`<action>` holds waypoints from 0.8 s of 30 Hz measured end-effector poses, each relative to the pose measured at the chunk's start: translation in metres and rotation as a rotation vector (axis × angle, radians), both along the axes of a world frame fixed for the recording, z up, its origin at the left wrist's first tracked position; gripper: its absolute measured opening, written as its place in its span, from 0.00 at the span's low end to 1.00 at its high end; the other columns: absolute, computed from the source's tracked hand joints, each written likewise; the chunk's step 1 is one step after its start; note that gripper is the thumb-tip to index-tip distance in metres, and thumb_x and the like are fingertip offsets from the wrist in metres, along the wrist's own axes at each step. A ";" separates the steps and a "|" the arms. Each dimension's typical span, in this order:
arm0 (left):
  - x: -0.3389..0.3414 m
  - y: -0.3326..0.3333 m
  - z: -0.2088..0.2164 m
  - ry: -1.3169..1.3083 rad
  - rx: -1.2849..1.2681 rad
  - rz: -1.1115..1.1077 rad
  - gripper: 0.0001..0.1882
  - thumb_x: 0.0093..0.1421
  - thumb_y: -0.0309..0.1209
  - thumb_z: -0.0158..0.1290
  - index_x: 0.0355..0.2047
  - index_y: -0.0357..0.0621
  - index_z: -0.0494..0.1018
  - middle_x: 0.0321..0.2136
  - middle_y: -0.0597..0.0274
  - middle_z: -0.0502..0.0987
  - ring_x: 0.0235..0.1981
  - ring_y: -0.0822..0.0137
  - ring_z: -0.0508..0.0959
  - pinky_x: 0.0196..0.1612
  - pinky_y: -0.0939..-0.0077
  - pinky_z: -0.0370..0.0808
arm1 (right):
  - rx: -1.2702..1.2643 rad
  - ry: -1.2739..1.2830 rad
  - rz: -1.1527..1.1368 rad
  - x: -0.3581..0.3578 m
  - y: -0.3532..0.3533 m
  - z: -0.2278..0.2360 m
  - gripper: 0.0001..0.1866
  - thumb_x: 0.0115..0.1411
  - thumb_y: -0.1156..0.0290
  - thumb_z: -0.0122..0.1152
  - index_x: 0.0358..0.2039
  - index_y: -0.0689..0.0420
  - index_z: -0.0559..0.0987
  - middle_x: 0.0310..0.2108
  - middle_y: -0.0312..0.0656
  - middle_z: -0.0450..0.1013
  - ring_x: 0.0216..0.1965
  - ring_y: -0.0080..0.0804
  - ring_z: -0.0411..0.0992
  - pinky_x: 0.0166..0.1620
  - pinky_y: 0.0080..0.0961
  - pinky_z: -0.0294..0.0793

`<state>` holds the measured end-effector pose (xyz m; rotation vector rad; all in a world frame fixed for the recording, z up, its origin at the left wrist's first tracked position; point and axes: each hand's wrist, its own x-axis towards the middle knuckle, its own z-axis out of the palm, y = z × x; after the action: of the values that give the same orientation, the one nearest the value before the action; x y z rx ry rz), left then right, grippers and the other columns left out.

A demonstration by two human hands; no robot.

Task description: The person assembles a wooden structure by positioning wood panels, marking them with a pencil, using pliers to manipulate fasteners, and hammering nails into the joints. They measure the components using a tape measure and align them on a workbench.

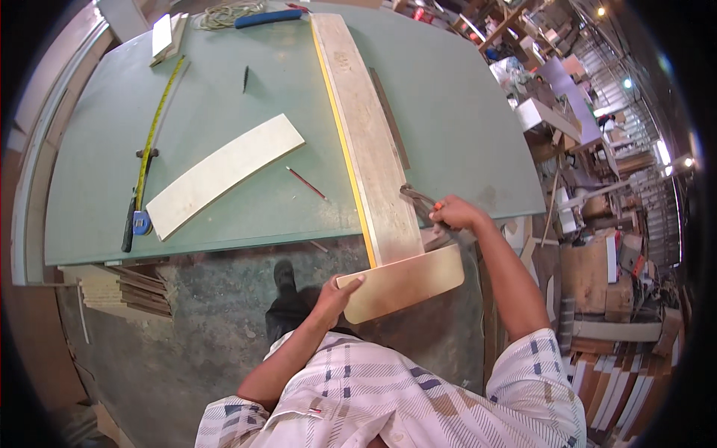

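My left hand grips the left end of a pale wooden panel with rounded corners, thumb on its face. The panel sits across the near end of a long wooden board, which lies lengthwise on the table and juts past its near edge. A yellow strip runs along the board's left side. My right hand is closed around what look like dark pincers with a bit of orange on the handle. Their head is beside the board's right edge; whether it touches is unclear.
On the green table lie a curved pale board, a red pencil, a black pen, an extended tape measure, a hammer and a blue-handled tool. Stacked boards stand underneath at left.
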<state>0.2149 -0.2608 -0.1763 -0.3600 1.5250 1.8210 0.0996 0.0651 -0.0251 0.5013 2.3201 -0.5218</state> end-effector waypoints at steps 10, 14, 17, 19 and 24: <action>-0.006 -0.043 0.000 0.025 -0.239 0.210 0.17 0.57 0.39 0.66 0.32 0.34 0.79 0.25 0.60 0.81 0.25 0.71 0.78 0.30 0.71 0.74 | 0.218 0.231 0.403 0.017 -0.020 -0.026 0.14 0.60 0.67 0.56 0.44 0.55 0.81 0.31 0.52 0.79 0.32 0.50 0.79 0.39 0.44 0.77; -0.009 -0.054 0.031 0.365 -0.385 0.229 0.16 0.56 0.36 0.67 0.27 0.36 0.75 0.21 0.61 0.79 0.21 0.74 0.76 0.23 0.74 0.72 | 0.404 0.406 0.564 0.005 -0.033 -0.034 0.11 0.59 0.68 0.56 0.39 0.58 0.81 0.33 0.53 0.80 0.37 0.53 0.79 0.41 0.47 0.78; -0.006 -0.052 0.077 0.431 -0.541 0.225 0.18 0.50 0.37 0.69 0.26 0.34 0.76 0.22 0.57 0.80 0.23 0.70 0.79 0.27 0.70 0.74 | 0.400 0.492 0.728 -0.003 -0.032 -0.024 0.09 0.59 0.71 0.55 0.37 0.57 0.80 0.32 0.52 0.80 0.36 0.53 0.80 0.40 0.47 0.78; -0.008 -0.045 0.111 0.496 -0.628 0.232 0.19 0.49 0.38 0.70 0.26 0.34 0.77 0.23 0.55 0.80 0.24 0.67 0.80 0.28 0.68 0.75 | 0.382 0.561 0.836 -0.014 -0.030 -0.018 0.09 0.58 0.71 0.55 0.38 0.56 0.80 0.32 0.53 0.80 0.35 0.52 0.80 0.38 0.48 0.78; 0.002 -0.003 0.168 0.642 -0.816 0.209 0.20 0.47 0.40 0.68 0.28 0.35 0.78 0.25 0.45 0.80 0.27 0.50 0.81 0.32 0.61 0.75 | 0.499 0.638 1.109 -0.033 -0.014 -0.026 0.06 0.60 0.68 0.55 0.33 0.55 0.79 0.28 0.50 0.78 0.31 0.50 0.79 0.34 0.46 0.78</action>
<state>0.2166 -0.2633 -0.0086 -0.3253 2.7626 1.4355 0.0662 0.0514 -0.0512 -0.8687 2.8382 0.5187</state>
